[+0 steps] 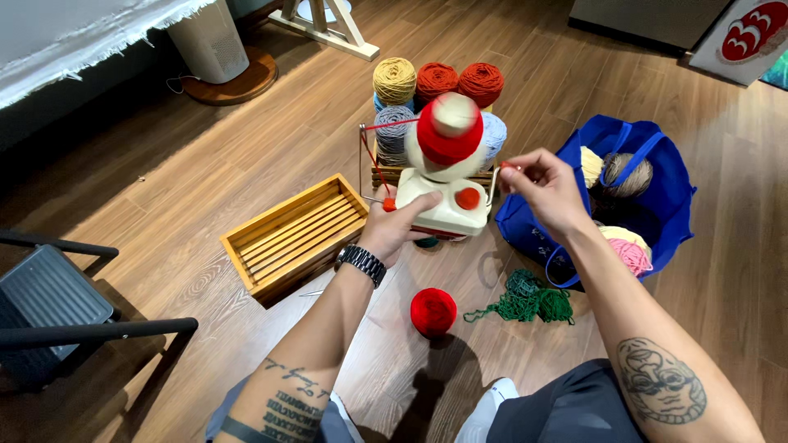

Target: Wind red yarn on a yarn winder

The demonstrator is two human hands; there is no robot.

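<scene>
- Nearest the person, a red yarn ball (432,312) lies on the wooden floor (164,189) between the two forearms; just to its right is a loose tangle of green yarn (529,299).
- Further out, the left hand (400,226) rests against the near left side of the cream yarn winder (443,205), fingers curled around what looks like its small red-knobbed crank; the exact grip is partly hidden.
- The right hand (546,184) is raised to the winder's right, thumb and forefinger pinching a thin red strand (507,166); the strand runs leftward towards the spool, so the left hand is the nearer one to the machine.
- On the winder's tilted cone sits a partly wound red cake (447,139), its axis leaning up and away.
- Beyond: an empty wooden crate (295,238) at left, stacked yarn cakes (435,82) behind, a blue bag (669,205) at right.
</scene>
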